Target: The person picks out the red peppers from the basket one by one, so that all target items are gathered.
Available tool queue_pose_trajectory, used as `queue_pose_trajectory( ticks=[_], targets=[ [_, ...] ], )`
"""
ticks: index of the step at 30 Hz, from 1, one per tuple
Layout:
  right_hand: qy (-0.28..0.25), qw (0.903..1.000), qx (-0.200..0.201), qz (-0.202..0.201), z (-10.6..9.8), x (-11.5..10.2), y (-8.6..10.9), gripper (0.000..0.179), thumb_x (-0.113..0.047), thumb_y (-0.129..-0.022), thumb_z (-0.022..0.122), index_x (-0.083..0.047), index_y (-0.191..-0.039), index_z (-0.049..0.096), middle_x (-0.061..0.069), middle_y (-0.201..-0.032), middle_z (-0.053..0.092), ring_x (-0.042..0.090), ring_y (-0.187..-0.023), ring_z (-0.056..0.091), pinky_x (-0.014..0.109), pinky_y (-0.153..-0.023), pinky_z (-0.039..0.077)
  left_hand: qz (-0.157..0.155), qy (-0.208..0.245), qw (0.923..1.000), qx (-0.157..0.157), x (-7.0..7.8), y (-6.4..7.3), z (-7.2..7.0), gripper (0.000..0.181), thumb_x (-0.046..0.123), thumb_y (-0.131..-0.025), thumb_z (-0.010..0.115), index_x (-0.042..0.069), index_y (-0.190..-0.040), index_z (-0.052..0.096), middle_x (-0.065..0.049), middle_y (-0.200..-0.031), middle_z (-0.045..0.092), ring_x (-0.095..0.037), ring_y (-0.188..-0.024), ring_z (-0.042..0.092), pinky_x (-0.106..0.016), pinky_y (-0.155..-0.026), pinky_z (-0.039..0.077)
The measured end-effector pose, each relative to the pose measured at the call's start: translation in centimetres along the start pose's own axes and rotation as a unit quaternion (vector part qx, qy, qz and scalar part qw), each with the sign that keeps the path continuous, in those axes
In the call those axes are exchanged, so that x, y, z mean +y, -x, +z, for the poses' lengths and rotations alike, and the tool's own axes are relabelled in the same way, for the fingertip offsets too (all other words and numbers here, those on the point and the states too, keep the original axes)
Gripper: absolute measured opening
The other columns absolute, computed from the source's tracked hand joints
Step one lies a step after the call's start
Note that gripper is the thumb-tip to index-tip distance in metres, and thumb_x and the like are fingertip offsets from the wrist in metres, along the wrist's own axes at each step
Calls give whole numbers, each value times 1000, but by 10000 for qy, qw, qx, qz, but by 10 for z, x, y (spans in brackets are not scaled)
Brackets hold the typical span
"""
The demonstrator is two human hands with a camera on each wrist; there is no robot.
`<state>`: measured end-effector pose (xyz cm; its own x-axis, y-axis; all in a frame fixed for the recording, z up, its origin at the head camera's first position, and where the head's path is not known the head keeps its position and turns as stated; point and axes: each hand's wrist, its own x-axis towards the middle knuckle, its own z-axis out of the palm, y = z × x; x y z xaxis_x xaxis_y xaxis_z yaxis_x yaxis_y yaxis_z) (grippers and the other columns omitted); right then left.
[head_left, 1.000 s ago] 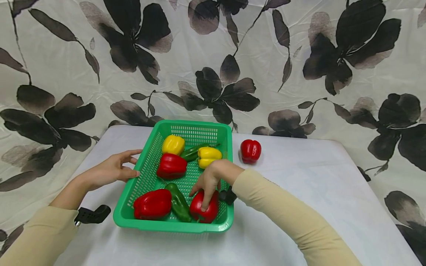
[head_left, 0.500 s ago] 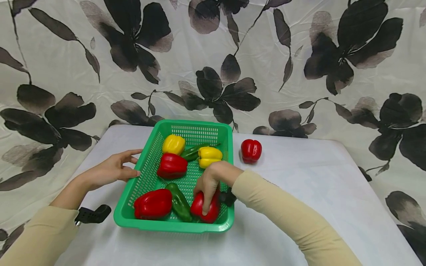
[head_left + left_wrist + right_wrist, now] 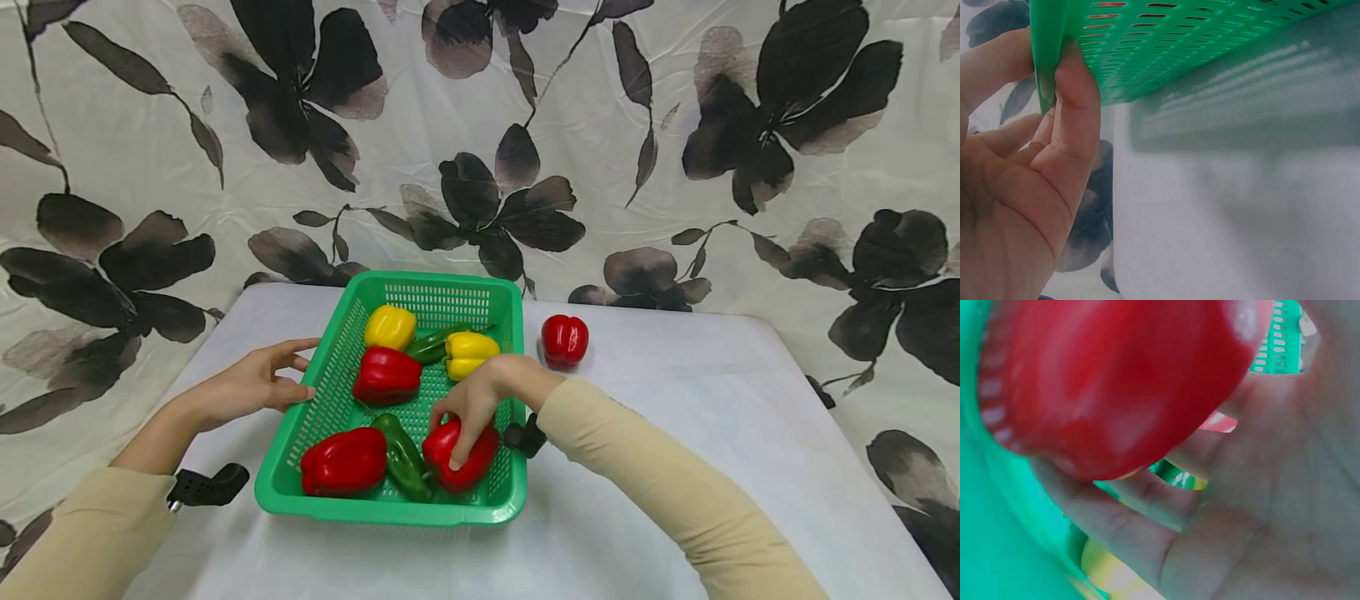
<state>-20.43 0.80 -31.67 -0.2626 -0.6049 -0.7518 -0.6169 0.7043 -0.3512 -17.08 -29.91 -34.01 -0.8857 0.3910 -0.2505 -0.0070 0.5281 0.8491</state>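
A green plastic basket [image 3: 360, 510] with slotted walls sits on the white-covered table. My left hand [image 3: 258, 379] pinches its left rim between thumb and fingers, as the left wrist view shows with the basket wall [image 3: 1166, 37] close by. Inside the basket's near right corner, my right hand [image 3: 483, 400] grips a red bell pepper [image 3: 480, 462] from above. In the right wrist view the fingers curl round that glossy pepper [image 3: 1122, 381]. Just left of it lies a long green pepper [image 3: 402, 458], and beyond that a large red bell pepper [image 3: 343, 461].
Farther back in the basket are another red bell pepper [image 3: 386, 375], two yellow bell peppers, one at left [image 3: 390, 327] and one at right [image 3: 471, 354], and a green pepper [image 3: 431, 346]. One red bell pepper [image 3: 565, 342] stands on the table right of the basket.
My right hand has closed round the red bell pepper and raised it slightly, tilting it. My left hand and the basket have stayed in place.
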Motion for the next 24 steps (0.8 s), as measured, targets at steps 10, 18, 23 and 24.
queue_pose_trajectory(
  ticks=[10,18,23,24],
  targets=[
    [-667,9950,676,-314,-2,11,9,62,-44,-78,69,-22,-129,41,-4,-116,48,12,-108,43,22,-77,50,4,-22,10000,6,0,-1,0,80,18,-86,63,3,-146,13,-26,-123,43,-25,-86,64,-38,-74,55],
    [-979,9882,1116,-367,-2,16,16,62,-44,-78,69,-21,-127,41,-4,-113,50,12,-107,46,22,-73,52,3,-65,10000,3,0,-1,0,80,18,-86,64,3,-146,13,-26,-122,43,-24,-86,63,-37,-73,55],
    [-1126,9829,1405,-384,-4,19,22,61,-44,-78,68,-20,-127,40,-6,-112,51,12,-107,46,22,-73,52,15,-60,10000,-4,0,0,0,80,18,-86,64,3,-146,13,-27,-123,43,-24,-86,64,-37,-73,55],
    [-1129,9820,1461,-396,-4,20,23,61,-44,-78,68,-20,-127,40,-6,-112,51,12,-107,46,22,-74,52,12,-60,10000,-8,0,0,0,80,19,-86,64,3,-146,13,-27,-123,43,-24,-86,64,-37,-73,55]
  ],
)
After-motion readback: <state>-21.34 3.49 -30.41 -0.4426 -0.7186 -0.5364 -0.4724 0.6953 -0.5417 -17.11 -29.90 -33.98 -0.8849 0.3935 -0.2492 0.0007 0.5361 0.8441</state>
